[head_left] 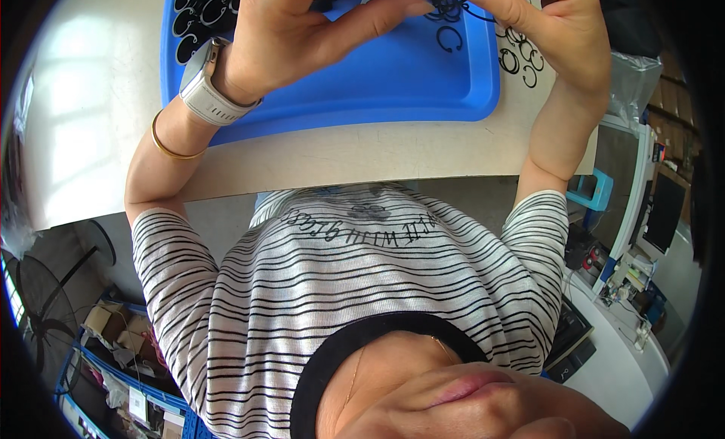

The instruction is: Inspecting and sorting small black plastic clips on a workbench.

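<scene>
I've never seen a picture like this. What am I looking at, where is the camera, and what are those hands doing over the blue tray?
There is no machine here: a person works with two bare hands. The camera sits on the person's head and looks down, so you see the striped shirt below and the forearms reaching to a pale table. Its wide lens bends straight edges. On the table lies a blue tray with black open rings; more rings lie on the table beside it. The left hand, with a white wristwatch, and the right hand meet over the tray, pinching a small cluster of black rings between their fingertips.
</scene>
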Motion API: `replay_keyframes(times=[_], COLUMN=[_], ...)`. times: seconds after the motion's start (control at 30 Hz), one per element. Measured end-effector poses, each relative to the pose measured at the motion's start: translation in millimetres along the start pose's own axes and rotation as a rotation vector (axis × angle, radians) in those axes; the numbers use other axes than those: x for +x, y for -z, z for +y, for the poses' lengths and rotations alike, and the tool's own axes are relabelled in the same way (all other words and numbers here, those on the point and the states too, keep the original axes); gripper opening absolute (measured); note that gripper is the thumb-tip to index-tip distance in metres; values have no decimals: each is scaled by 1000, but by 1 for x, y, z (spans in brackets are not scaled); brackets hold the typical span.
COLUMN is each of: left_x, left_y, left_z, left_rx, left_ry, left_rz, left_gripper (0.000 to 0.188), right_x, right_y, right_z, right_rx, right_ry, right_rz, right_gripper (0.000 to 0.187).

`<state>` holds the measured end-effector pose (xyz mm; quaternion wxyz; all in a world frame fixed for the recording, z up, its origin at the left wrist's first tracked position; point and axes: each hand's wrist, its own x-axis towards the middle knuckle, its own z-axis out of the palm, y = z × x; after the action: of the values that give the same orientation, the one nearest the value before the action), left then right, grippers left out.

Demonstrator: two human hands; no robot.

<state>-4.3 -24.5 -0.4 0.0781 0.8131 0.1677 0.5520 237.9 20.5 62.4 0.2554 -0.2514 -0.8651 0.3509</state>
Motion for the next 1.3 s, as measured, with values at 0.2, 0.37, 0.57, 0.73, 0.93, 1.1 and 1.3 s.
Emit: replay_keyframes(times=[0.2,0.37,0.57,0.73,0.93,1.1,1.3], left_x=[-7,-6,-6,-7,5,-8,-6], left_y=[-10,-7,-6,0,-6,-20,-7], left_z=[-11,-5,-8,-9,-2,-32,-18], left_rx=[-66,-1,-51,-26,74,135,123], left_ry=[37,78,35,16,-32,-267,-168], left_rz=[3,-17,63,-14,35,106,47], left_gripper=[36,39,39,41,51,49,50], right_x=[0,-2,0,1,0,-1,0], right_y=[3,2,-2,-6,-2,-2,-3], right_z=[0,-6,-11,2,-15,1,1], right_rx=[-9,-44,-72,6,-190,-121,78], right_ry=[-5,-7,-56,28,-92,56,-33], right_rz=[-14,-12,-43,-18,-83,-58,-96], right_gripper=[13,13,12,11,13,15,15])
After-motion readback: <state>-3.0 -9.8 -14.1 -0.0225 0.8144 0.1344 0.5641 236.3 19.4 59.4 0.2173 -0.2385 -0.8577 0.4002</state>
